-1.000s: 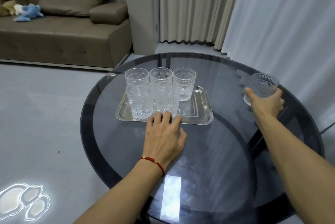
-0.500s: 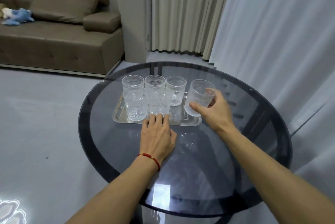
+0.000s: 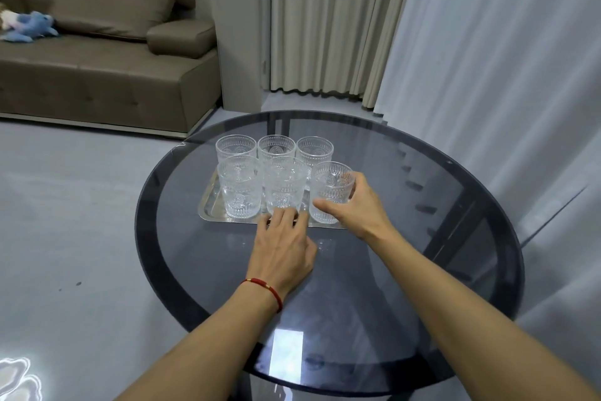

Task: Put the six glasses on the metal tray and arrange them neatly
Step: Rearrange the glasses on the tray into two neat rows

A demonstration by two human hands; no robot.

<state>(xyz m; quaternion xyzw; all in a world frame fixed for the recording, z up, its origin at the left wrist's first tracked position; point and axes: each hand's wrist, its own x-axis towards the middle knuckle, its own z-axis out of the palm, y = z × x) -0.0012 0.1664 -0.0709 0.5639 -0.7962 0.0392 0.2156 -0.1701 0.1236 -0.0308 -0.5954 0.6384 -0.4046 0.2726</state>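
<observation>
A metal tray (image 3: 210, 209) lies on the round dark glass table (image 3: 390, 270). On it stand patterned clear glasses in two rows: three at the back (image 3: 276, 148) and two in front on the left (image 3: 240, 186). A sixth glass (image 3: 330, 189) sits at the front right of the tray, with my right hand (image 3: 354, 209) wrapped around it. My left hand (image 3: 283, 248) rests flat on the table, its fingertips on the tray's near edge below the middle front glass (image 3: 284, 184).
A brown sofa (image 3: 97, 69) with a blue soft toy (image 3: 32, 27) stands at the back left. Curtains (image 3: 455, 43) hang behind and to the right of the table. Grey floor lies to the left.
My right hand has carried the sixth glass from the table's right side leftward to the front right of the tray. My left hand has stayed at the tray's near edge.
</observation>
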